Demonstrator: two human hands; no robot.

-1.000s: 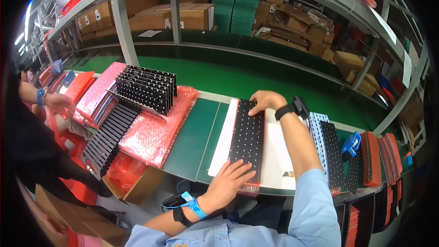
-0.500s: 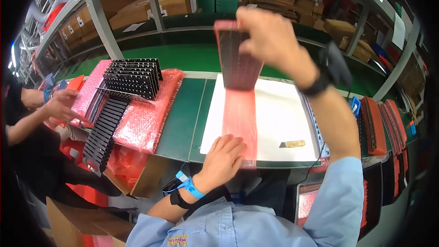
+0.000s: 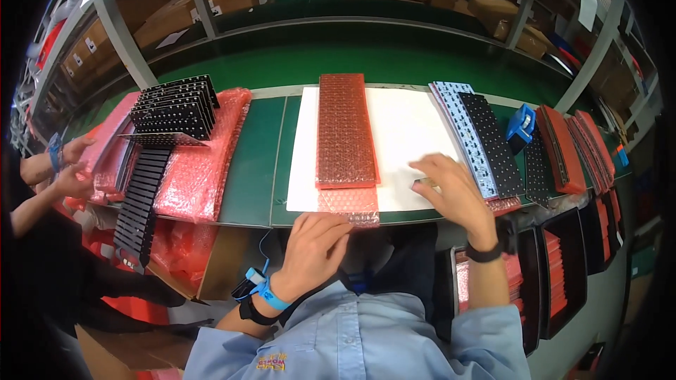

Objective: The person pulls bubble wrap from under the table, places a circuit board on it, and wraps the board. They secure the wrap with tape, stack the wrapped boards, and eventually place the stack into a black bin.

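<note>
A flat rectangular bundle in pink bubble wrap [image 3: 345,134] lies lengthwise on a white sheet [image 3: 405,123]. Its single-layer end flap [image 3: 352,200] reaches just past the table's near edge. There my left hand [image 3: 315,245] is closed at the flap's left corner, fingers bent together; the thumb's contact is partly hidden. To the right of the bundle, my right hand [image 3: 451,193] hovers low over the sheet, thumb and fingers apart. Between them shows a bit of a small tape-wrapped blade [image 3: 422,181], mostly covered by the hand.
White and black perforated boards [image 3: 486,141] lie right of the sheet, near a blue tape dispenser [image 3: 521,127] and wrapped bundles [image 3: 560,148]. At left, black boards [image 3: 176,109] stand on bubble wrap [image 3: 201,176]. A co-worker's hands [image 3: 74,169] are beside them. Black bins [image 3: 563,274] stand below right.
The bundle, upright under my right hand before, now lies flat on the sheet. My right hand has come down to the small blade. My left hand has drawn back to the flap's end.
</note>
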